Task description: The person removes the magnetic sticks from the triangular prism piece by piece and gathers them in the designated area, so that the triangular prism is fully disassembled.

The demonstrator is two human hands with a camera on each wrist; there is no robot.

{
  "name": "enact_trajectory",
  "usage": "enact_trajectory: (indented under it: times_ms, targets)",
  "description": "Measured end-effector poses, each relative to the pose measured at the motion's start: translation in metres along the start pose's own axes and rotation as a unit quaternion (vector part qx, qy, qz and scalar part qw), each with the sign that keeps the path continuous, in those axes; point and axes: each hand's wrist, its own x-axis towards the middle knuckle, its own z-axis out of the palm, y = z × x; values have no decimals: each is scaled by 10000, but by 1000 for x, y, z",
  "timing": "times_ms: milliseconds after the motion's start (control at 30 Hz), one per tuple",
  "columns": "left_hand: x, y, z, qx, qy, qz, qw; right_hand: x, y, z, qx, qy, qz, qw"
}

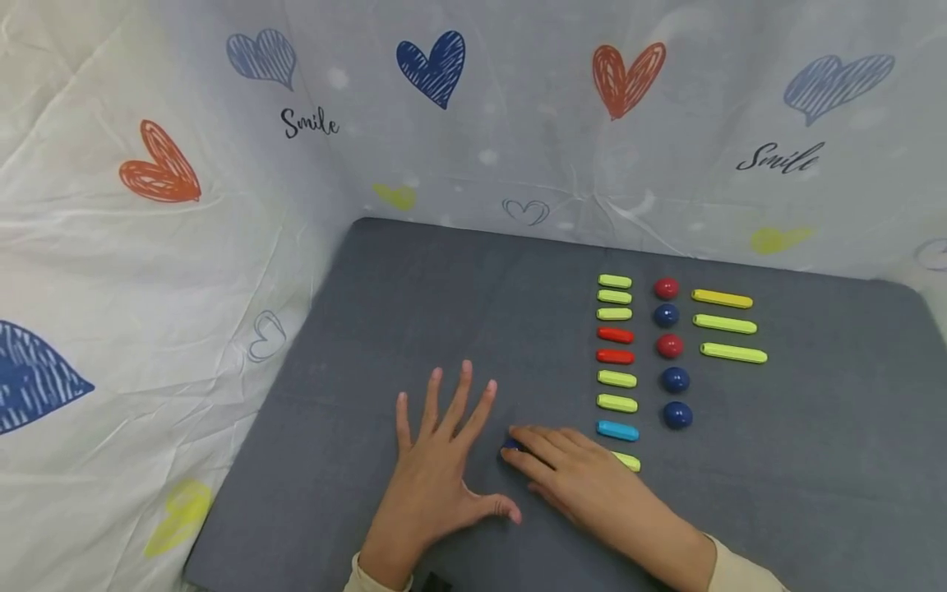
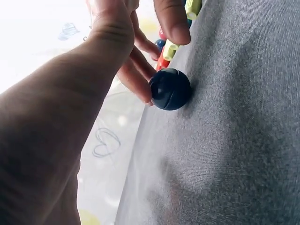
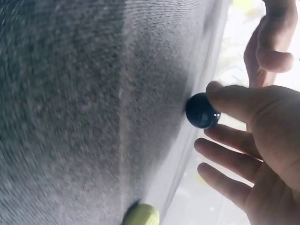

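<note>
My right hand pinches a dark blue ball between thumb and fingertips, low over the grey cloth. In the head view the fingers hide most of that ball. To its left, my left hand is spread wide with straight fingers and holds nothing. A column of short sticks stands right of the hands: light green, red and blue. The nearest green stick is partly covered by my right hand.
Beside the sticks runs a column of red balls and blue balls. Farther right lie a longer yellow stick and two longer green sticks. A white sheet with printed hearts borders the grey tabletop.
</note>
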Motion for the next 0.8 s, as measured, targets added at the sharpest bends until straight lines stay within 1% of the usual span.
enact_trajectory:
  times_ms: [67,200,300,400,500,600,700,800]
  targets:
    - [-1,-2,1,20,20,9,10000,1,0,2,-76,-21,-110,9999]
    - [-1,-3,2,-4,23,39,10000,2,-1,3,-140,-198,-142,9996]
    - [0,-3,3,14,23,63,10000,0,-2,1,-95,-362,-62,9993]
    - [1,-3,5,37,6,62,10000,-4,-1,-2,4,-438,22,9990]
    - [2,-4,5,28,-2,72,10000,-11,2,-8,223,-227,184,9993]
    - [3,-4,6,42,-2,69,10000,-22,11,-18,487,170,428,9977]
    - [5,-5,6,77,29,71,9999,-36,21,-31,483,515,768,9945]
    - [6,-6,6,68,41,70,9999,-52,33,-42,296,709,1173,9901]
